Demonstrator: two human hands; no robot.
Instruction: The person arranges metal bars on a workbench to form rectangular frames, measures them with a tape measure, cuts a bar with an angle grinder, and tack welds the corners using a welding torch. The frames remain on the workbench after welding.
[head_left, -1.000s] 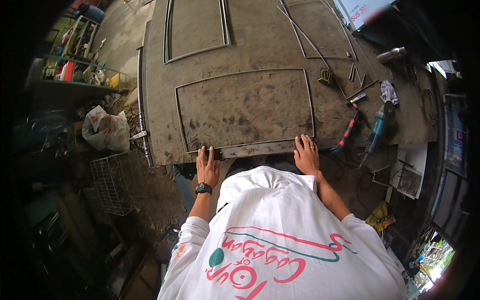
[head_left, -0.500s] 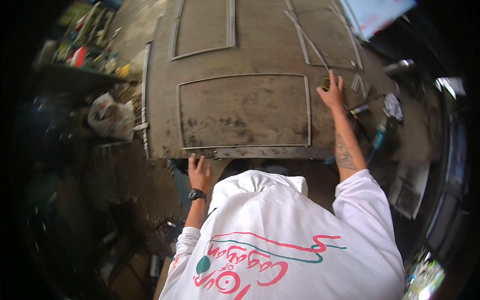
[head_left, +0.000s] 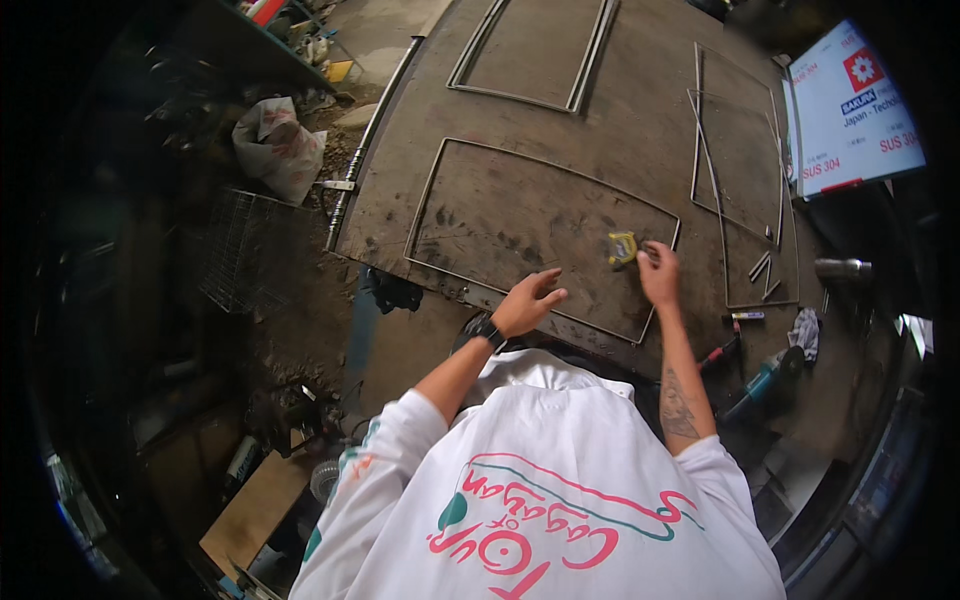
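Observation:
A yellow-and-black tape measure [head_left: 622, 248] is at the fingertips of my right hand [head_left: 658, 274], over the right part of a thin rectangular metal frame [head_left: 530, 160]. The fingers of that hand are curled in at the tape measure's right side. My left hand [head_left: 528, 304], with a black watch at the wrist, holds nothing. Its fingers are spread over the front side of the same frame, near the table's edge. The frame lies flat on a stained brown worktable [head_left: 400, 180].
More metal frames [head_left: 580, 100] lie farther back and right. Short metal pieces [head_left: 762, 268], a marker-like stick [head_left: 747, 316], a teal power tool [head_left: 765, 380] and a crumpled cloth [head_left: 803, 335] are at the right. A printed sheet-covered panel [head_left: 850, 110] stands beyond. A plastic bag [head_left: 280, 150] sits left.
My right hand and the tape measure have moved from beyond the frame's right corner to inside it. My left hand has moved rightward along the front edge. The view has turned.

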